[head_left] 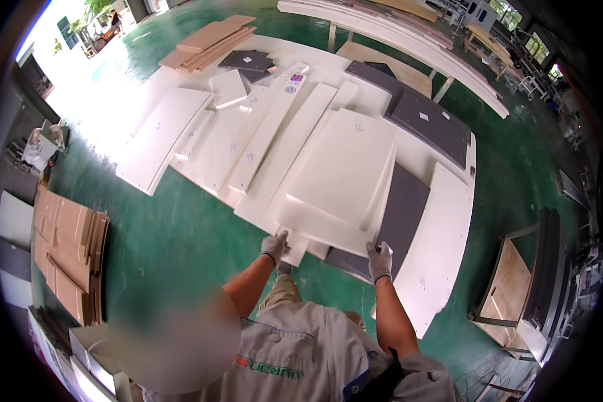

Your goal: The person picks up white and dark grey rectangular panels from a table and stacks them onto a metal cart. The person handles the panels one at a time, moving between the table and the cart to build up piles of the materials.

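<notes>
Far to the left I saw a pile of flat cardboard near the green floor's edge. I guessed it was piled flat to save room. Next came a white side board, then brown boards in a messy pile at the far end. A long white strip lay among other pale pieces.

The left hand, in a pale glove, was at the near left corner of a lower white board. Its fingers looked bent, but I could not tell if they pinched anything. That board lay near the front of the stack, under a big white board. The gloved right hand was by the near right corner. I could not tell if its fingers were pinching either. I think hands set that wide would help stop a board from tipping.

A gray board lay just beside the stack, and a dark board lay farther back, both flat, so they likely would not slide. Then came a long white board. At the far right, a rack held dark panels on edge, maybe to fit more. I saw no box I could look into.
</notes>
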Available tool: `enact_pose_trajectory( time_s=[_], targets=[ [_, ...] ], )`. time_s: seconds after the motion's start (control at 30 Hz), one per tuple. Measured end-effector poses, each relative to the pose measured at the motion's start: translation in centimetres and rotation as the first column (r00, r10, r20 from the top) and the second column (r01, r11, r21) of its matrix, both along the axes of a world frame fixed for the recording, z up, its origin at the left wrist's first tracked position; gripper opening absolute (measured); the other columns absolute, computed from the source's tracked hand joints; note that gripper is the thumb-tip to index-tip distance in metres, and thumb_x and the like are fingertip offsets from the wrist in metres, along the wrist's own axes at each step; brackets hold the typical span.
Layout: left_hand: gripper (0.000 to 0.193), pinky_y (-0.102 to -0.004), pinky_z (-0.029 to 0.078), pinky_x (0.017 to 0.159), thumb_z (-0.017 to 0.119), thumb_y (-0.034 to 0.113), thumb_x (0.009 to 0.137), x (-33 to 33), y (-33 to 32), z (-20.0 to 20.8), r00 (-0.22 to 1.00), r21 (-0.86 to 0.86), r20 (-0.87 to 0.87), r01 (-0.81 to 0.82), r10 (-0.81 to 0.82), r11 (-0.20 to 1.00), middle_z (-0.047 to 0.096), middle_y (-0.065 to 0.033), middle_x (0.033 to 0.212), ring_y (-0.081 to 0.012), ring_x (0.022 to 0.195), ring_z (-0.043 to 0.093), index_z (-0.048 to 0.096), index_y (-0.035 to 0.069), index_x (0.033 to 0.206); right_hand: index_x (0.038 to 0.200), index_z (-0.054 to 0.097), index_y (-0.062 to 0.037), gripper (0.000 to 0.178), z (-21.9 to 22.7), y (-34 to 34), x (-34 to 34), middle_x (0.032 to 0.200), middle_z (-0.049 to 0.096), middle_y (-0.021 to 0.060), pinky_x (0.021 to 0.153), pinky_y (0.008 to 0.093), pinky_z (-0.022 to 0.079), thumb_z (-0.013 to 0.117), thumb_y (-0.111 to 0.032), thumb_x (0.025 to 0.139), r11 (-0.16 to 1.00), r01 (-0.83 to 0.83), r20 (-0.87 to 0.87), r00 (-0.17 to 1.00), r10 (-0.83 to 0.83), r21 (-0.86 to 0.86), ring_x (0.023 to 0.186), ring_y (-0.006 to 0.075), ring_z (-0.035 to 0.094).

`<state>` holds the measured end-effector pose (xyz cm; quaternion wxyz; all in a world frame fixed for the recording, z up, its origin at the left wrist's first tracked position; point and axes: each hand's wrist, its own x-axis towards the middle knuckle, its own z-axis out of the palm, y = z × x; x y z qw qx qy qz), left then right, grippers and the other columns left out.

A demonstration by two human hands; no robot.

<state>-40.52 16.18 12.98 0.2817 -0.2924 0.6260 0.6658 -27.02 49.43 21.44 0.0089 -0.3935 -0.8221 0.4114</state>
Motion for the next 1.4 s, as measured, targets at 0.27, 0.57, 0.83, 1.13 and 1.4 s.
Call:
enact_pose_trajectory(
  time_s=[0.27, 0.57, 0.83, 1.13, 1.4],
  targets=[
    [0.046, -0.0448, 0.061, 0.081, 0.078, 0.026, 0.091, -6.8, 4.3, -0.7, 0.894, 0.325, 0.328, -0.41, 0.305, 0.852, 0.066, -0.0089, 0.123, -0.028, 0.107, 0.068, 0.059, 0.011, 0.13, 0.125, 0.058, 0.0069, 0.074, -0.4, -2.3, -11.6, 0.112, 0.071, 0.0193, 0.09, 0.0382, 0.054, 0.084, -0.044, 0.078, 0.991, 0.133, -0.021, 0.991, -0.133, 0.008, 0.1, 0.0273, 0.069],
    [0.039, -0.0417, 0.062, 0.075, 0.077, 0.019, 0.091, -9.8, -5.3, 4.1, 0.924, 0.268, -0.073, -0.345, 0.376, 0.9, 0.071, -0.0077, 0.11, -0.0244, 0.091, 0.072, 0.062, 0.006, 0.125, 0.119, 0.061, 0.0025, 0.059, -4.0, -10.4, -15.3, 0.103, 0.07, 0.0105, 0.081, 0.0343, 0.055, 0.09, -0.022, 0.075, 0.925, 0.15, -0.154, 0.965, -0.215, -0.349, 0.087, 0.0197, 0.067],
    [0.031, -0.038, 0.06, 0.067, 0.075, 0.022, 0.092, -13.0, -9.1, 4.4, 0.939, 0.124, -0.072, -0.327, 0.337, 0.937, 0.072, -0.0096, 0.106, -0.0235, 0.081, 0.071, 0.067, 0.003, 0.116, 0.124, 0.06, 0.0062, 0.066, -7.7, -12.7, -19.6, 0.109, 0.069, 0.0145, 0.085, 0.036, 0.056, 0.09, -0.024, 0.074, 0.895, 0.12, -0.172, 0.962, -0.211, -0.429, 0.094, 0.0244, 0.068],
    [0.042, -0.0347, 0.054, 0.062, 0.067, 0.034, 0.09, -3.3, -14.2, -2.1, 0.999, -0.185, 0.007, -0.048, 0.051, 0.981, 0.07, -0.0136, 0.081, -0.0202, 0.067, 0.067, 0.072, -0.006, 0.103, 0.128, 0.058, 0.0093, 0.069, -1.3, -11.0, -20.3, 0.131, 0.058, 0.0268, 0.111, 0.0453, 0.042, 0.082, -0.034, 0.08, 0.964, -0.19, -0.03, 0.98, 0.198, 0.186, 0.127, 0.0405, 0.054],
    [0.052, -0.0399, 0.058, 0.073, 0.045, 0.049, 0.1, 2.0, -26.0, -6.8, 0.823, -0.278, 0.461, -0.221, 0.332, 0.935, 0.076, -0.0154, 0.095, -0.0245, 0.083, 0.073, 0.07, 0.003, 0.104, 0.126, 0.054, 0.0122, 0.066, -0.3, -17.1, -15.6, 0.129, 0.057, 0.0306, 0.11, 0.0477, 0.042, 0.079, -0.027, 0.079, 0.859, -0.467, -0.144, 0.854, 0.499, 0.207, 0.126, 0.0447, 0.053]
  ],
)
